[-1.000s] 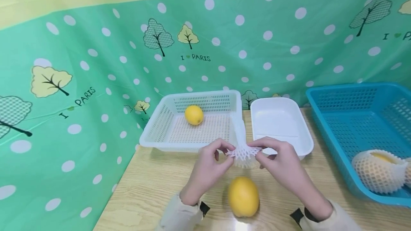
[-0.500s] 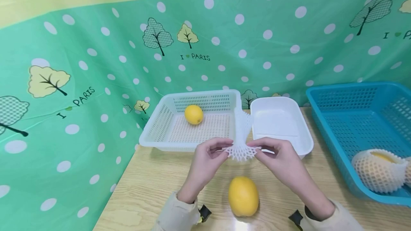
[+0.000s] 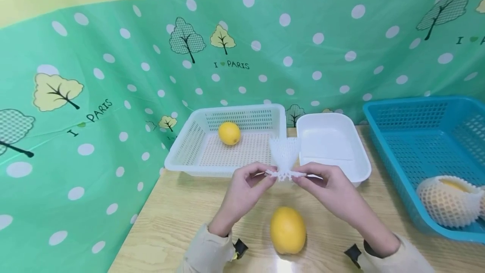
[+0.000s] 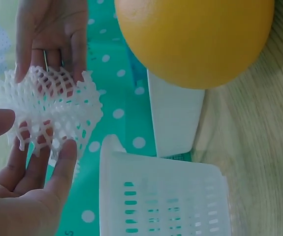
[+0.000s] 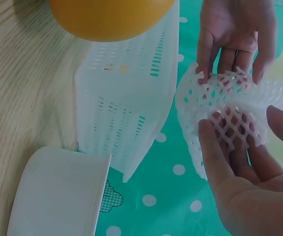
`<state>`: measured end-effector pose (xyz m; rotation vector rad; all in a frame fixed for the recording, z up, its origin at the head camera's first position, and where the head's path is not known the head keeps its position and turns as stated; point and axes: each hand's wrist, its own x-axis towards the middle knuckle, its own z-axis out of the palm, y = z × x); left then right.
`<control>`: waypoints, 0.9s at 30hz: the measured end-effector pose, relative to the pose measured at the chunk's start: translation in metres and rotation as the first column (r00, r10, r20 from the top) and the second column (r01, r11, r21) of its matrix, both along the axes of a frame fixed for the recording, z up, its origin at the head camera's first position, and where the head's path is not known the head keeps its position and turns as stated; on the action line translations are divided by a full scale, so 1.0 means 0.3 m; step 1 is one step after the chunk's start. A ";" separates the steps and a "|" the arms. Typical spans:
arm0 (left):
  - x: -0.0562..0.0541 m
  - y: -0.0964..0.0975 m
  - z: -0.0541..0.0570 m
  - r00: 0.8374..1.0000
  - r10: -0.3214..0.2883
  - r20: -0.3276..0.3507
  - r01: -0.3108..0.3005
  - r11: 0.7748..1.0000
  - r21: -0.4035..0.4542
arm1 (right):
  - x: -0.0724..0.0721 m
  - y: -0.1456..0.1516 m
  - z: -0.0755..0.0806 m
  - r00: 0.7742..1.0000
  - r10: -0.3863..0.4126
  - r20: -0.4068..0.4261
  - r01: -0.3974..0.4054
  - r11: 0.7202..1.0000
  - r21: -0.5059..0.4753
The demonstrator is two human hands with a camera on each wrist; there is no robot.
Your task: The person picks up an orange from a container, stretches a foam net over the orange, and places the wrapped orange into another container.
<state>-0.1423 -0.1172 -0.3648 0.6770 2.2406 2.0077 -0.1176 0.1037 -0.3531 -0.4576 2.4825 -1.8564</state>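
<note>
Between my two hands, a white foam fruit net (image 3: pixel 285 155) is held up above the table, its mesh end spread sideways. My left hand (image 3: pixel 246 191) pinches one side of that end between thumb and fingers. The opposite side is pinched by my right hand (image 3: pixel 331 188). Both wrist views show the foam net (image 4: pixel 52 110) opened into a mouth, with fingers seen through the mesh. Below the hands, a bare yellow oval fruit (image 3: pixel 288 230) lies on the wooden table, touched by neither hand.
Behind my left hand stands a white slotted basket (image 3: pixel 212 171) with another yellow fruit (image 3: pixel 229 133) in it. A white tub (image 3: pixel 329 138) is beside it. At right, a blue basket (image 3: pixel 420 146) holds a net-wrapped fruit (image 3: pixel 447 201). A green dotted cloth (image 3: pixel 261 62) hangs behind.
The foam net's spread end has tipped up and flattened, so its fringe reaches less far down, and its far part now fans out more. The hands keep their hold; the fruit stays put.
</note>
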 end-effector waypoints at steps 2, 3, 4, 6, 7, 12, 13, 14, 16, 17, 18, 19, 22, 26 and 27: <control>0.002 0.000 -0.007 1.000 -0.018 -0.013 0.019 1.000 0.018 | 0.004 0.008 -0.006 1.000 0.022 -0.010 -0.022 1.000 0.003; 0.005 0.000 -0.010 0.999 -0.028 -0.019 0.029 0.999 0.023 | 0.008 0.014 -0.009 0.999 0.033 -0.014 -0.033 0.999 0.004; 0.008 -0.001 -0.016 0.999 -0.038 -0.024 0.039 0.999 0.023 | 0.012 0.021 -0.014 0.999 0.042 -0.017 -0.041 0.999 0.009; 0.016 -0.002 -0.028 0.998 -0.059 -0.030 0.060 0.998 0.010 | 0.021 0.037 -0.026 0.998 0.061 -0.029 -0.060 0.998 0.022; 0.019 -0.003 -0.037 0.997 -0.073 -0.032 0.073 0.997 -0.001 | 0.025 0.045 -0.032 0.997 0.070 -0.037 -0.068 0.997 0.032; 0.034 -0.010 -0.083 0.988 -0.145 -0.051 0.141 0.987 -0.075 | 0.039 0.074 -0.061 0.991 0.134 -0.022 -0.131 0.988 0.080; 0.035 -0.013 -0.091 0.987 -0.153 -0.054 0.148 0.985 -0.089 | 0.038 0.075 -0.067 0.989 0.147 -0.017 -0.145 0.985 0.090; 0.036 -0.017 -0.098 0.986 -0.157 -0.054 0.151 0.983 -0.102 | 0.037 0.073 -0.071 0.987 0.160 -0.011 -0.158 0.982 0.100; 0.035 -0.026 -0.112 0.986 -0.156 -0.058 0.148 0.981 -0.126 | 0.034 0.067 -0.081 0.984 0.179 -0.022 -0.175 0.977 0.123; 0.035 -0.031 -0.118 0.987 -0.151 -0.060 0.141 0.980 -0.144 | 0.032 0.064 -0.086 0.982 0.184 -0.040 -0.177 0.974 0.145; 0.034 -0.035 -0.123 0.987 -0.148 -0.064 0.136 0.977 -0.162 | 0.031 0.060 -0.091 0.979 0.189 -0.070 -0.175 0.970 0.169; 0.032 -0.040 -0.129 0.986 -0.148 -0.071 0.132 0.973 -0.187 | 0.030 0.056 -0.097 0.975 0.195 -0.105 -0.172 0.965 0.198; 0.026 -0.046 -0.141 0.982 -0.164 -0.097 0.134 0.956 -0.263 | 0.033 0.049 -0.113 0.957 0.209 -0.200 -0.145 0.945 0.293; 0.023 -0.047 -0.147 0.973 -0.209 -0.101 0.162 0.922 -0.352 | 0.042 0.048 -0.126 0.949 0.237 -0.209 -0.145 0.914 0.379; 0.023 -0.048 -0.147 0.971 -0.219 -0.097 0.169 0.913 -0.370 | 0.045 0.049 -0.127 0.951 0.246 -0.189 -0.157 0.906 0.393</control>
